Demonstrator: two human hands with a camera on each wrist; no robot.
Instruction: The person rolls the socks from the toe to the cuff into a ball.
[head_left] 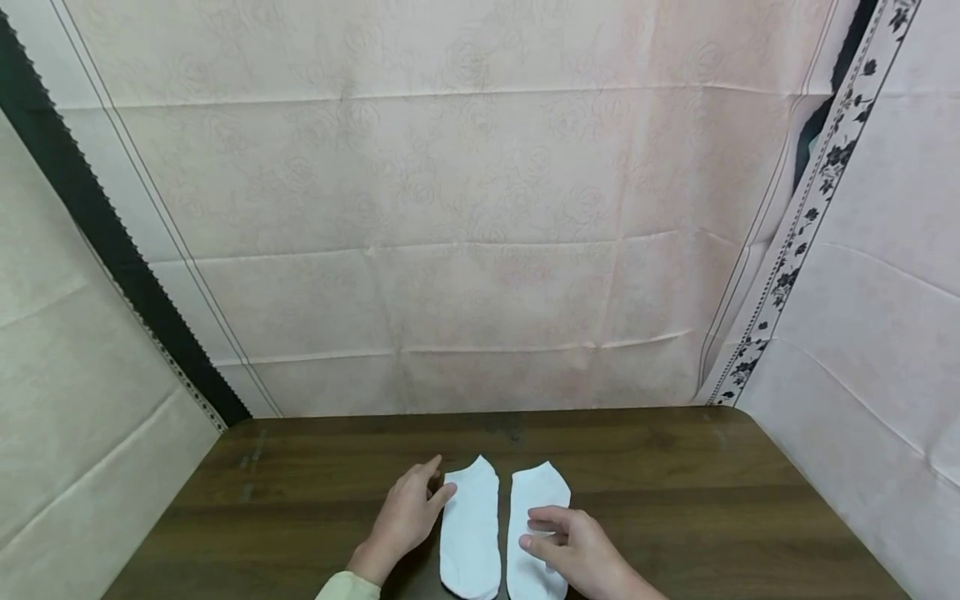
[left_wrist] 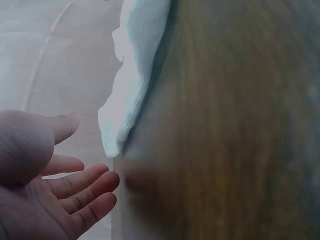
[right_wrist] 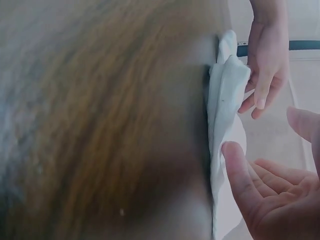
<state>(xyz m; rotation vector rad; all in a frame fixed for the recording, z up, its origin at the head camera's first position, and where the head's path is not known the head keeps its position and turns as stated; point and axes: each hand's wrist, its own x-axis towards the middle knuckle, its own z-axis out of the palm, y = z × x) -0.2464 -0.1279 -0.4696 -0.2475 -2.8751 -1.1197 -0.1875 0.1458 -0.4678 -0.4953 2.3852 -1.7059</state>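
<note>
White ankle socks, two of them, lie flat side by side on the dark wood table (head_left: 675,500), toes toward 12 o'clock, a narrow gap between them. Left sock (head_left: 471,525) and right sock (head_left: 534,517) sit near the table's front edge, about centre.

Left hand (head_left: 405,517) rests just at 9 o'clock of the left sock, fingers straight and relaxed, fingertips touching the sock's outer edge near the toe; holds nothing. Left wrist view: palm open, fingers (left_wrist: 85,182) spread loosely, sock edge (left_wrist: 132,75) just beyond them.

Right hand (head_left: 577,550) lies over the lower part of the right sock, fingers extended toward 9 o'clock, resting on the fabric, not curled round it. Right wrist view: a fingertip (right_wrist: 235,160) touches the sock (right_wrist: 225,115), palm open.

Pale sleeve cuff (head_left: 348,587) shows at the left wrist. Pinkish cloth backdrop (head_left: 480,208) hangs behind the table, from 9 to 3 o'clock.
</note>
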